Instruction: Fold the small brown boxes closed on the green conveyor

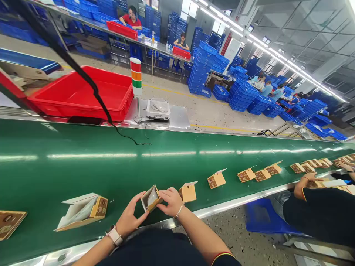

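Observation:
My left hand (pixel 132 215) and my right hand (pixel 171 201) together hold a small open kraft cardboard box (pixel 151 198) above the green conveyor belt. A silvery pouch or liner (pixel 152 197) shows inside it. Just right of my right hand, a similar box with its flap raised (pixel 188 192) stands on the belt. Left of my left hand lies a larger open box (pixel 83 212) with a white inner flap. A dark brown printed flat box (pixel 9 224) sits at the belt's left edge. My left wrist wears a white smartwatch (pixel 114 235).
The green conveyor belt (pixel 166 166) runs left to right, carrying a row of small boxes (pixel 263 171) toward the far right. A co-worker's arm (pixel 305 188) reaches onto it. Behind stand a red plastic tray (pixel 80 94), a stack light (pixel 135 77), a weighing scale (pixel 158 109) and stacked blue crates (pixel 203 68).

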Demonstrator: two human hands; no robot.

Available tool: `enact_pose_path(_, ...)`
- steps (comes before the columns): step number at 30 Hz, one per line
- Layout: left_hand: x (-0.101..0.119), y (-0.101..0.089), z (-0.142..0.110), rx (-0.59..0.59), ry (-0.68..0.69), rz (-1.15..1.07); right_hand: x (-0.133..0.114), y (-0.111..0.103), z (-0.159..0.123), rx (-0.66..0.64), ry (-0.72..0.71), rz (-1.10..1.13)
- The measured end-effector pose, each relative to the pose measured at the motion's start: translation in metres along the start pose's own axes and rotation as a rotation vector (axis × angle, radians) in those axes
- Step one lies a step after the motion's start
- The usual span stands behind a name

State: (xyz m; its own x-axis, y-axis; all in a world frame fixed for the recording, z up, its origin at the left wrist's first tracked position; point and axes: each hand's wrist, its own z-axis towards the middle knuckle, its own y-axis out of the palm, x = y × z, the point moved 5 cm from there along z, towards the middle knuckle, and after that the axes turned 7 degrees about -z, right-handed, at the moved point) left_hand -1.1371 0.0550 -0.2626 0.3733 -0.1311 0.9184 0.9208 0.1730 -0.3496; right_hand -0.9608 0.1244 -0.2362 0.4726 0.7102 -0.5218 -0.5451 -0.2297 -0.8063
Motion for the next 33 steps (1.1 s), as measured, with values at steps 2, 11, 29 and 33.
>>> enact_pose_path(2,-0.004,-0.005,0.003,-0.084,0.044,0.004,0.000,-0.001,-0.008,0.038,-0.012,-0.048)
enact_pose_path(11,-0.005,-0.006,0.017,-0.289,0.202,0.258,0.001,-0.001,-0.035,0.009,0.004,-0.022)
enact_pose_path(29,0.000,0.063,0.036,-0.065,-0.466,-0.297,0.035,0.032,-0.076,0.577,1.028,0.349)
enact_pose_path(33,0.003,0.087,0.042,-0.287,-0.684,-0.550,0.047,0.033,-0.074,0.563,1.104,0.392)
